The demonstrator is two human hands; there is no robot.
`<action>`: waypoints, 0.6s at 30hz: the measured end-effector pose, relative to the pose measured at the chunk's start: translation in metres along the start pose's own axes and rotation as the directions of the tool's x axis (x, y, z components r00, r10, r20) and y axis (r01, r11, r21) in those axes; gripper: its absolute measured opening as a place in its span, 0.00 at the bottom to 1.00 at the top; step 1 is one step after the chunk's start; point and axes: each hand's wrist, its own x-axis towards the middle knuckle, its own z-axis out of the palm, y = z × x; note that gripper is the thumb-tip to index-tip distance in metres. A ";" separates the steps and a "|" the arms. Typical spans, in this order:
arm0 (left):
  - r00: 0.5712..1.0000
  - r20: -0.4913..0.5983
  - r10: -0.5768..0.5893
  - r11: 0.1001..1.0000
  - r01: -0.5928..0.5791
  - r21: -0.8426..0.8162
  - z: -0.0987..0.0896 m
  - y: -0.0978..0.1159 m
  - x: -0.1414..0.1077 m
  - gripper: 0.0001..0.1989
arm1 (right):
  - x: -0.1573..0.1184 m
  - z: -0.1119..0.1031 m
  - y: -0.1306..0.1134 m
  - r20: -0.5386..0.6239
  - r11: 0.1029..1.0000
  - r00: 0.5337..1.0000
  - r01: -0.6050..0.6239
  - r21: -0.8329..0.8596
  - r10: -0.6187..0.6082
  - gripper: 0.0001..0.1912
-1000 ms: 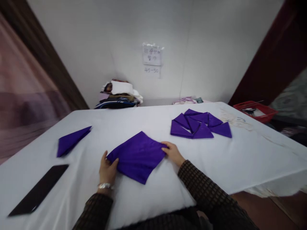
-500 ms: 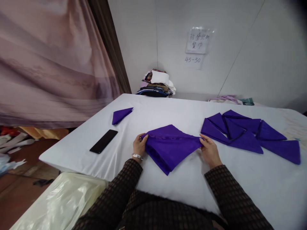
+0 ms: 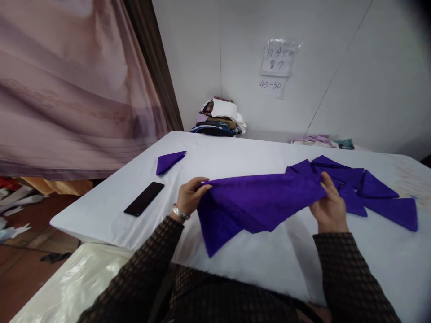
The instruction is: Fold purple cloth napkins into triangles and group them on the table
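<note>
A purple cloth (image 3: pixel 256 197) is stretched between my hands above the white table (image 3: pixel 218 154), its lower left corner hanging down in a point. My left hand (image 3: pixel 192 195) pinches the cloth's upper left corner; a silver bracelet is on that wrist. On the other side, my right hand (image 3: pixel 329 206) grips the right end between thumb and fingers. Behind and beyond the right hand lie several folded purple cloths (image 3: pixel 387 213), partly hidden by the held one. A single folded purple cloth (image 3: pixel 169 162) rests at the far left of the table.
A black phone (image 3: pixel 144 198) lies on the table's left part. Stacked fabrics (image 3: pixel 220 117) stand behind the far edge, with more cloth (image 3: pixel 316 140) to the right. A plastic-covered surface (image 3: pixel 84 273) is at the lower left. A pink curtain (image 3: pixel 67 89) hangs at the left.
The held cloth has opened from a folded diamond into a wider, longer shape. My hands have moved apart, the right one further right and the left one slightly left.
</note>
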 end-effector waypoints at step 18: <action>0.725 0.676 0.132 0.913 -0.354 0.201 0.062 0.017 -0.098 0.36 | -0.017 -0.002 0.016 -0.115 0.989 0.993 -0.047 -0.141 0.030 0.20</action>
